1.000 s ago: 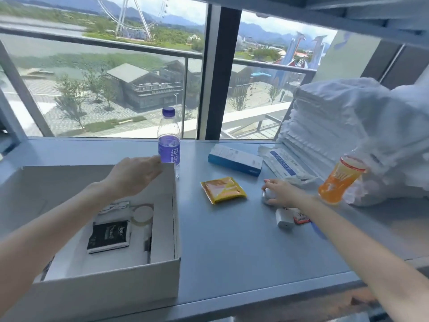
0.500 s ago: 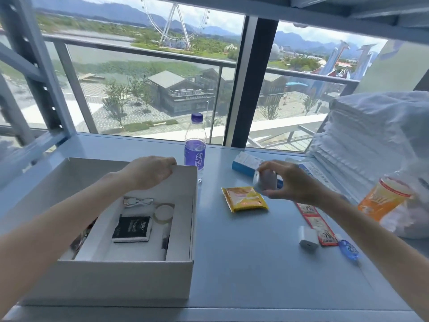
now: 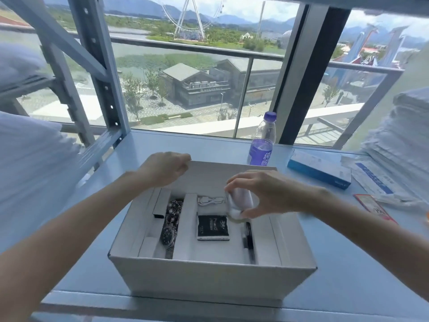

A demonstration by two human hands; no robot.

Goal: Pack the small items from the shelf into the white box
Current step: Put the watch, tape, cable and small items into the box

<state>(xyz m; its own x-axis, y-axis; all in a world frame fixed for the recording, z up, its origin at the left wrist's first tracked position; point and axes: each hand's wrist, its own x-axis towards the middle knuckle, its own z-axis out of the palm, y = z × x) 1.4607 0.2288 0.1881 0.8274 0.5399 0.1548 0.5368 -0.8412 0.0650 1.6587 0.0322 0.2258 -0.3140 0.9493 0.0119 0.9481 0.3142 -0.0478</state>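
Note:
The open white box (image 3: 209, 273) sits on the blue shelf in front of me. Inside lie a wristwatch (image 3: 170, 231), a black packet (image 3: 213, 227), a coiled white cable (image 3: 210, 201) and a black pen (image 3: 248, 238). My left hand (image 3: 166, 169) grips the box's back flap at its top edge. My right hand (image 3: 260, 191) hangs over the box's right rear part and pinches a small white rounded item (image 3: 240, 203) just above the inside.
A purple-labelled water bottle (image 3: 263, 140) stands behind the box. To the right lie a blue and white carton (image 3: 319, 169), a white packet with blue print (image 3: 376, 180), a red strip (image 3: 373, 206) and stacked white towels (image 3: 401, 135). A shelf upright (image 3: 102, 73) rises at left.
My right hand has carried the small white item from above the shelf, near the orange packet, leftward to over the box. My left hand keeps its hold on the flap. The view has swung left.

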